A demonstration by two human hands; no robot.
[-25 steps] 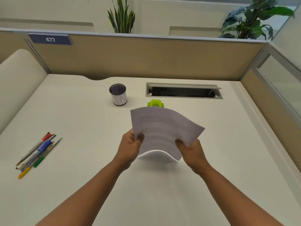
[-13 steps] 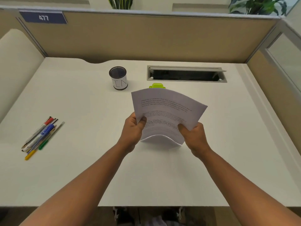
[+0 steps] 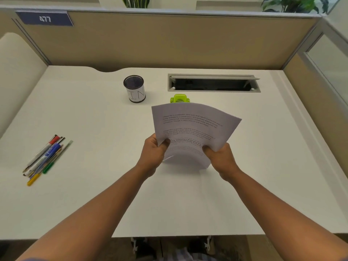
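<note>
My left hand (image 3: 152, 153) and right hand (image 3: 222, 159) have fingers clamped on the lower corners of the thin white printed paper stack (image 3: 194, 127), at the middle of the white bench (image 3: 94, 113) — light, floppy, slippery sheets, best pinched at both side edges.

Your sheets (image 3: 194, 127) are white with black printed lines. The tabletop (image 3: 94, 113) is white. The clip (image 3: 179, 98) is lime green. The pen cup (image 3: 134, 89) is black mesh – white label. The pens (image 3: 44, 159) are red, blue, green, yellow.
</note>
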